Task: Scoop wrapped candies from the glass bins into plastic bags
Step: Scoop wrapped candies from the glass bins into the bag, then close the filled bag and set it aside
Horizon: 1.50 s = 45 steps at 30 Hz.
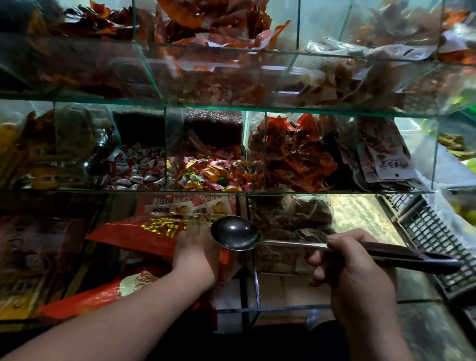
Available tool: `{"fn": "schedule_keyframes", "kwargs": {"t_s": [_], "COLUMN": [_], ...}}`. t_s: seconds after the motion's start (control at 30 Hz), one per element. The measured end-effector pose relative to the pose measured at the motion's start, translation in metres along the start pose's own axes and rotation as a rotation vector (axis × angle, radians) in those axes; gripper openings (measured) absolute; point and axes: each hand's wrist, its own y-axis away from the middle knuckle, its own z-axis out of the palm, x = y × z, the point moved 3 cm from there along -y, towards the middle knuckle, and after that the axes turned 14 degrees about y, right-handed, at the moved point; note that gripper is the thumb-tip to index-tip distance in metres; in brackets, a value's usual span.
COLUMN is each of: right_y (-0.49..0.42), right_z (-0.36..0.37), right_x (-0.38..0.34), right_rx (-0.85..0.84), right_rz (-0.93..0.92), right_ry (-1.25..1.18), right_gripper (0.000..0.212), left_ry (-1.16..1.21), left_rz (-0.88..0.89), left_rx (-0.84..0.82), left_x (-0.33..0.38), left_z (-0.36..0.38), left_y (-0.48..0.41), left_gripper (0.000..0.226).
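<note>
Right hand (351,272) grips ladle (236,234) level | left hand (196,253) on red bag (134,236), grasp unclear

The left grip (196,253) has its fingertips hidden at the red bag (134,233). Both forearms (124,316) are cut off by the bottom edge. The upper-right bins (472,44) are blurred, their contents unclear.

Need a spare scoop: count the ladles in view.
1: the ladle, held by the right hand at the lower middle. Others may be hidden in the glass bins.
</note>
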Motion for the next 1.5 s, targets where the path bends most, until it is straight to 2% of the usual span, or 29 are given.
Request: {"fn": "schedule_keyframes", "kwargs": {"t_s": [0.1,0.2,0.27,0.33,0.4,0.53,0.63,0.73,0.8,0.93,1.03,1.13,1.2,1.27,1.37,1.43,1.5], "right_y": [0.000,0.000,0.000,0.001,0.002,0.012,0.022,0.025,0.025,0.029,0.033,0.028,0.014,-0.005,-0.028,-0.036,-0.037], "right_z": [0.001,0.000,-0.001,-0.003,-0.004,0.001,0.003,0.011,0.017,0.025,0.022,0.037,0.068,0.110,0.154,0.159,0.145], "right_x": [0.002,0.002,0.003,0.002,-0.001,-0.013,-0.026,-0.038,-0.042,-0.048,-0.058,-0.061,-0.053,-0.042,-0.023,-0.013,-0.006], "right_rx": [0.001,0.019,0.030,0.038,0.041,0.030,0.087,0.068,0.043,0.057,0.167,0.138,0.023,-0.173,-0.392,-0.431,-0.361], "right_rz": [0.014,0.010,-0.006,-0.038,-0.085,-0.194,-0.256,-0.259,-0.216,-0.134,-0.177,-0.243,-0.235,-0.134,0.129,0.115,0.044], "right_ry": [0.003,0.039,0.065,0.101,0.153,0.280,0.288,0.247,0.160,0.010,-0.170,-0.267,-0.162,-0.074,-0.049,0.088,0.249], "right_gripper": [0.027,0.020,0.018,0.014,0.011,0.014,0.019,0.026,0.027,0.024,0.022,0.020,0.020,0.009,0.032,0.039,0.042], "left_ry": [-0.093,-0.142,-0.103,0.017,0.233,0.624,0.946,1.066,1.067,1.062,1.044,1.090,1.130,1.202,1.326,1.364,1.410], "left_rz": [-0.029,-0.040,-0.019,-0.006,-0.032,-0.100,-0.106,-0.044,-0.049,-0.246,-0.377,-0.439,-0.424,-0.379,-0.299,-0.259,-0.208], "left_rx": [-0.048,-0.065,-0.017,0.076,0.205,0.490,0.553,0.626,0.669,0.688,0.586,0.500,0.495,0.499,0.478,0.439,0.402], "left_x": [-0.011,-0.020,-0.024,-0.031,-0.041,-0.068,-0.080,-0.081,-0.085,-0.111,-0.131,-0.141,-0.140,-0.134,-0.127,-0.123,-0.119], "left_z": [0.004,0.002,-0.005,-0.018,-0.034,-0.060,-0.075,-0.085,-0.084,-0.066,-0.052,-0.042,-0.041,-0.040,-0.042,-0.046,-0.050], "left_y": [-0.012,-0.015,-0.014,-0.003,0.016,0.067,0.092,0.103,0.102,0.092,0.085,0.079,0.077,0.074,0.070,0.072,0.076], "left_gripper": [0.074,0.040,0.032,0.034,0.036,0.027,0.030,0.038,0.035,0.027,0.032,0.034,0.036,0.036,0.035,0.038,0.037]}}
